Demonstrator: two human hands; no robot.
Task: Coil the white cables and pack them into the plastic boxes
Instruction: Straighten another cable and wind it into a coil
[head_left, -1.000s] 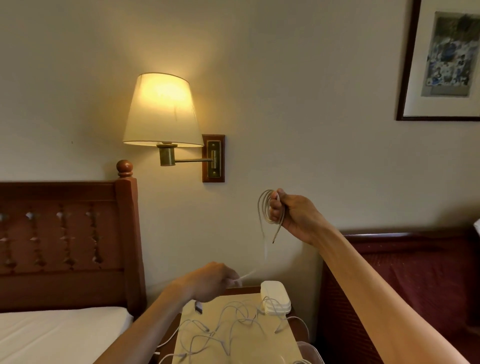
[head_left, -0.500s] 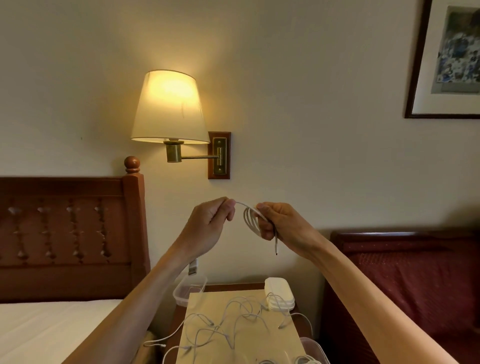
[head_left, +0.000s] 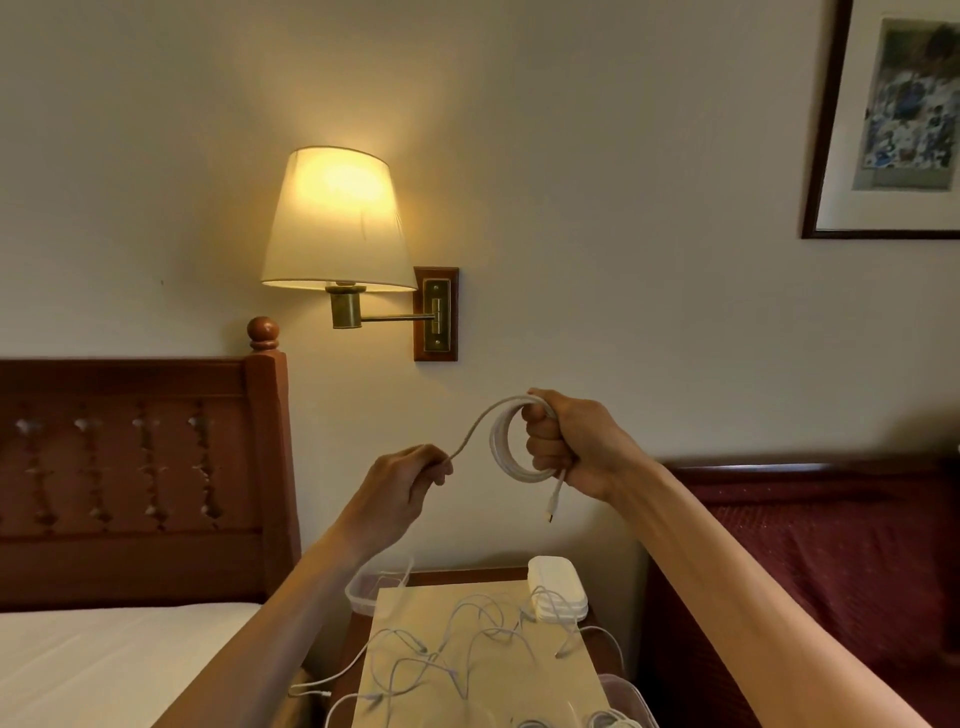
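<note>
Holding the coil in my right hand, I have my fingers curled tight through the middle of its loops, so the ring stands nearly upright in the air, well above the surface. One plug end hangs straight down from the bottom of the ring, just beside my right wrist. The other end is the loose tail. It leaves the top of the coil, arcs down and to the left, and runs into my left hand, where I pinch it between thumb and curled fingers.

What the next wrap turns on is this: my left hand sits lower than the coil and to its left, apart from it, with only a short run of cable between the two hands. That run lies on a slant, high at the right and low at the left. I judge that I must carry the tail up and over toward my right hand, which is the nearer one to the ring, and lay it along the loops already there.

Below, more white cables lie tangled and uncoiled on the surface. A plastic box stands at the far left corner, and another box shows at the near right edge. The coil I hold is in neither yet.
</note>
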